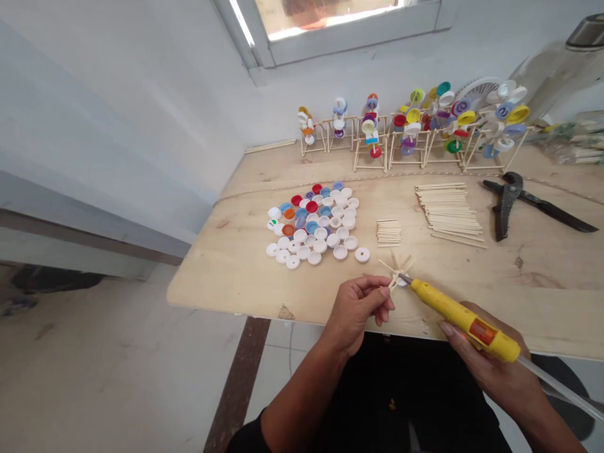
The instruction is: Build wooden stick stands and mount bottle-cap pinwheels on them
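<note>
My left hand (361, 308) pinches one stick of a small star of wooden sticks (395, 264) joined around a white bottle cap (402, 281). In my right hand (495, 365) is a yellow glue gun (453, 308), its metal tip at the centre of the star. A clear glue stick (561, 387) sticks out of the gun's back end. Short cut sticks (389, 233) lie in a small stack just beyond the star. Many bottle caps (321, 233), mostly white with some red, blue and orange, are spread to the left.
Longer sticks (448, 211) lie in a pile at the right, beside black-handled cutters (509, 201). Stick frames carrying wheels of coloured caps (410, 129) stand along the wall. A cord (283, 190) crosses the wooden table (226, 264). A bagged bundle (576, 138) lies far right.
</note>
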`<action>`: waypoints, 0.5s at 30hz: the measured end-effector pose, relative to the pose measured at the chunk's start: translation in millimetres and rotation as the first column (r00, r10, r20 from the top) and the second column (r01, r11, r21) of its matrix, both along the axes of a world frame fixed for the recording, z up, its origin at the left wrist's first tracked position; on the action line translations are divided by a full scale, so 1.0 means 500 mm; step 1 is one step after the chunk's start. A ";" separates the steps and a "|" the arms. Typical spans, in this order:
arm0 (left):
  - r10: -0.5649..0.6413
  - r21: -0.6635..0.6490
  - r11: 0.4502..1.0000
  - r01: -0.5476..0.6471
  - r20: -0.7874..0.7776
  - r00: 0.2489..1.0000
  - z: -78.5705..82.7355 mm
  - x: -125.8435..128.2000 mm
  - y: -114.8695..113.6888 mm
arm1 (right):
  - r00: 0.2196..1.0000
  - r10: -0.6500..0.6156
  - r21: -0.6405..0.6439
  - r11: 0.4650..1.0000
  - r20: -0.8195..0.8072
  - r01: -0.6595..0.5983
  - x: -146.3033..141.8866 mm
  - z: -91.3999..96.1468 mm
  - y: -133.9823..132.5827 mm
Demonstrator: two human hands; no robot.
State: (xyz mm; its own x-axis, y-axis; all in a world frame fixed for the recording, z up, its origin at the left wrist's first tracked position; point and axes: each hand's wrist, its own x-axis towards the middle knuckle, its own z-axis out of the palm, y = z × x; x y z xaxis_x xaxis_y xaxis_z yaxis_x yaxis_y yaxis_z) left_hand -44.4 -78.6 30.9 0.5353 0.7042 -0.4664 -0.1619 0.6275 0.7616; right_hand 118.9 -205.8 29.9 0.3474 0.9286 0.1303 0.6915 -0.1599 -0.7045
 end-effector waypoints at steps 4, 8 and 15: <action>0.006 0.009 1.000 -0.006 -0.008 1.000 0.000 0.000 -0.001 | 1.000 0.030 0.006 1.000 -0.005 -0.030 0.000 0.006 0.004; 0.002 0.018 1.000 -0.002 -0.018 1.000 -0.002 0.001 -0.001 | 1.000 0.024 0.003 1.000 0.009 -0.024 0.001 0.006 0.004; -0.003 0.031 1.000 0.005 -0.043 0.999 -0.003 0.002 0.000 | 0.998 0.003 -0.013 1.000 0.068 -0.002 0.004 -0.002 -0.001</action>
State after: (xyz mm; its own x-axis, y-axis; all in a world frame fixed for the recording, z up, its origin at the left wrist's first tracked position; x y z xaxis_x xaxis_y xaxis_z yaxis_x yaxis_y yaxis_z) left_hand -43.4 -78.4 29.4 0.5178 0.7166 -0.4673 -0.1260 0.6041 0.7869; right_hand 121.1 -206.4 28.8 0.3361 0.9312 0.1410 0.7379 -0.1673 -0.6539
